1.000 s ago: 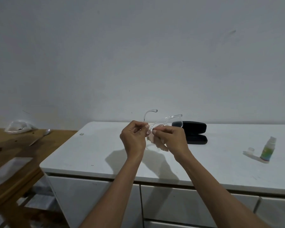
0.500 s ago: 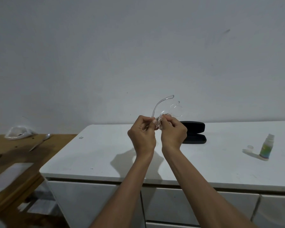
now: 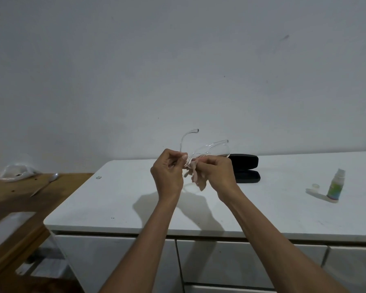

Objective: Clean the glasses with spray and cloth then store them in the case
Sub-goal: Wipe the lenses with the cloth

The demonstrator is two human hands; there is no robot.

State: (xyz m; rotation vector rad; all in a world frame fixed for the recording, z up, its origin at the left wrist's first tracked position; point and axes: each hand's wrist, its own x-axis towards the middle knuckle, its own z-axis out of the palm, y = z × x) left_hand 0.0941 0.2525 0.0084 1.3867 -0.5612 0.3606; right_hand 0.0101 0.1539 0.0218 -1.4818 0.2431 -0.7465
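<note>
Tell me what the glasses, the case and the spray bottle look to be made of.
Glasses: clear, glossy plastic frame by the look, since the wall shows through the arms. Case: black, matte hard shell, lying open; plastic or a leather-like covering, unclear which. Spray bottle: pale translucent plastic, probably, with a green printed label.

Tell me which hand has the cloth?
The right hand pinches the small pinkish cloth against the clear plastic glasses. The left hand holds only the frame.

The white tabletop [image 3: 118,199] carries an open black case [image 3: 246,171] at centre frame. At right stand a spray bottle [image 3: 336,186] and its cap [image 3: 315,186].
</note>
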